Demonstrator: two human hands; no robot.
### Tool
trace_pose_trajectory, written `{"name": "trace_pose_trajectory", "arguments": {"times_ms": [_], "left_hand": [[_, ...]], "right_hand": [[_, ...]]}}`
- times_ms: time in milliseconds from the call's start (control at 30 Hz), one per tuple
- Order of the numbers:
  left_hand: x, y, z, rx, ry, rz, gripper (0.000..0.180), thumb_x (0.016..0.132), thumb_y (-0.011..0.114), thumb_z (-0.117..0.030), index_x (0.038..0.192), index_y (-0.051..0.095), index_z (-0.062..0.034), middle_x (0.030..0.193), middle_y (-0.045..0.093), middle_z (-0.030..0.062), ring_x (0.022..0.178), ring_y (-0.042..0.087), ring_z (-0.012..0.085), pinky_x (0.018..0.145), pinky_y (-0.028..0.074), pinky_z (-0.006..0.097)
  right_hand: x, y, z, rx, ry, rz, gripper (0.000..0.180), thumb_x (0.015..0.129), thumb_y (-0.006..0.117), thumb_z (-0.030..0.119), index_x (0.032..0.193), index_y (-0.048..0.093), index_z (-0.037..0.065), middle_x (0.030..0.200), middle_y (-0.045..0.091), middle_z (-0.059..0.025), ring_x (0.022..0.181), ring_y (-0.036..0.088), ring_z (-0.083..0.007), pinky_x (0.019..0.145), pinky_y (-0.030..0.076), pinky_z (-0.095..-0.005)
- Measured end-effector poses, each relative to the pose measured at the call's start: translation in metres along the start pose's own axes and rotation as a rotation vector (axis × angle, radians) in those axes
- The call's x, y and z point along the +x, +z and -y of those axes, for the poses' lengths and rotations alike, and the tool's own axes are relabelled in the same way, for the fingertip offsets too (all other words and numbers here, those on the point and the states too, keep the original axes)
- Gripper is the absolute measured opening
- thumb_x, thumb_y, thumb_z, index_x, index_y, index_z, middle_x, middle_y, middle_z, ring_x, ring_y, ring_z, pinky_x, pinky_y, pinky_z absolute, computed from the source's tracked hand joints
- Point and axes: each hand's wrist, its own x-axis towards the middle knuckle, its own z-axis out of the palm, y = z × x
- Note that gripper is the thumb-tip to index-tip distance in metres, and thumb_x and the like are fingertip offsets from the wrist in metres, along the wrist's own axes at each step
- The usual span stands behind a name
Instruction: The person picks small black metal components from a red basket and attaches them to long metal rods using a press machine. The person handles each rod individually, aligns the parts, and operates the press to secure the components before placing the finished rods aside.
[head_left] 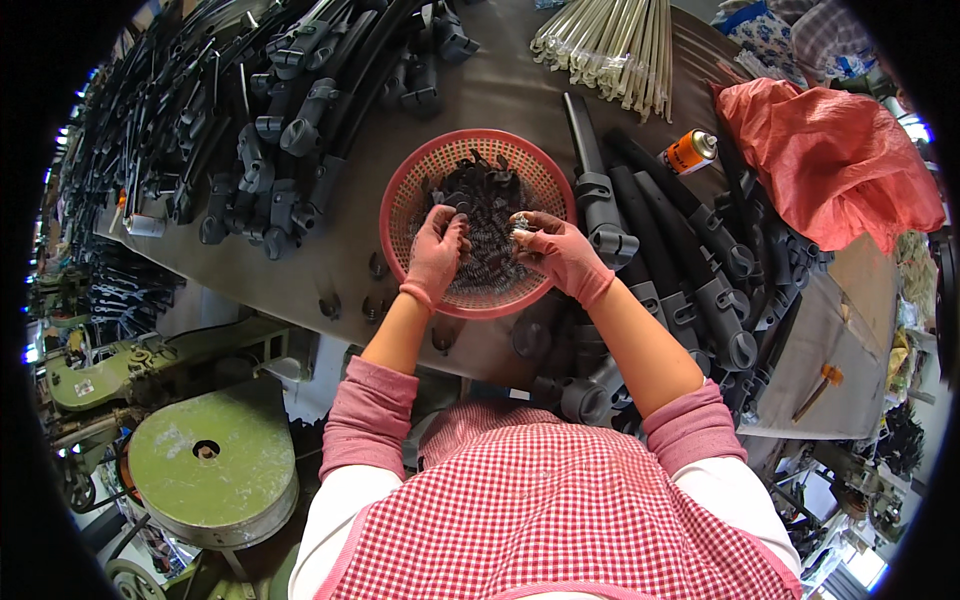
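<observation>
A red plastic basket (391, 190) with a lattice wall sits in front of me, holding small black plastic parts (482, 186) and a heap of metal coil springs (488, 262). My left hand (438, 252), in a pink glove with darkened fingertips, is over the basket's left side. Its fingers are curled closed, and a small dark part shows at the fingertips. On the other side, my right hand (564, 256), gloved likewise, pinches a few silvery springs (520, 224) between thumb and fingers. The two hands are apart.
Black tubes with grey plastic joints (300, 120) pile up at the left, with more (690, 270) at the right. Behind lie a bundle of pale rods (615, 50), an orange spray can (688, 152) and a red sack (825, 160). A green machine (160, 450) stands lower left.
</observation>
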Motion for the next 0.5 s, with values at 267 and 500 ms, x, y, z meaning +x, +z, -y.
{"name": "trace_pose_trajectory", "arguments": {"times_ms": [267, 500], "left_hand": [[-0.052, 0.045, -0.039, -0.110, 0.036, 0.131, 0.027, 0.092, 0.068, -0.010, 0.118, 0.064, -0.0024, 0.097, 0.067, -0.0003, 0.079, 0.062, 0.0057, 0.066, 0.051, 0.021], [-0.057, 0.051, -0.046, -0.082, 0.110, 0.141, 0.024, 0.094, 0.066, -0.008, 0.117, 0.063, -0.0016, 0.097, 0.067, 0.0019, 0.080, 0.064, 0.0079, 0.069, 0.054, 0.022]], "right_hand": [[-0.038, 0.022, 0.018, -0.077, -0.013, 0.139, 0.020, 0.094, 0.067, 0.010, 0.112, 0.066, 0.003, 0.093, 0.066, 0.0006, 0.079, 0.062, -0.0078, 0.068, 0.052, -0.0198], [-0.067, 0.039, 0.031, -0.165, -0.067, 0.183, 0.026, 0.093, 0.066, 0.013, 0.114, 0.068, -0.001, 0.093, 0.072, -0.0063, 0.074, 0.064, -0.0136, 0.068, 0.051, -0.0260]]}}
